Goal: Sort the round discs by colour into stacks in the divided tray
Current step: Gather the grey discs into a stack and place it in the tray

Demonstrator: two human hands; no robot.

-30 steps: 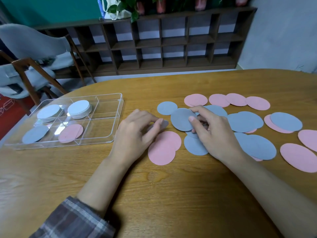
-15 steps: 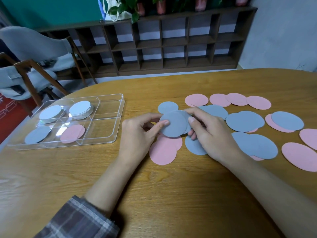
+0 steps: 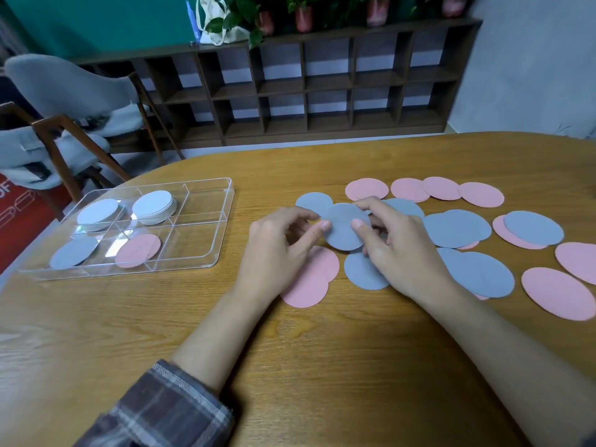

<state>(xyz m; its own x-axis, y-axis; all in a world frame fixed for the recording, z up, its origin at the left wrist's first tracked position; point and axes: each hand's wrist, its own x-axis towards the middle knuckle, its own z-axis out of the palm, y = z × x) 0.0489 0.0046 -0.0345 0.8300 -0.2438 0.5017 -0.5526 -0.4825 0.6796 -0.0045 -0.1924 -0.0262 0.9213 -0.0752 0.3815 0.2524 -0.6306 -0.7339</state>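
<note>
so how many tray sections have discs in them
4: far-left white stack, far-middle white stack, near-left grey disc, near-middle pink discs. The tray's right-hand sections look empty.

I see one grey disc (image 3: 345, 225) lifted off the tabletop, pinched at its edges, while loose grey discs (image 3: 458, 228) and pink discs (image 3: 480, 194) lie flat and overlapping to its right. The clear divided tray (image 3: 211, 253) sits well to the left, with two white stacks (image 3: 154, 204) in its far compartments and a grey and a pink disc nearer.
</note>
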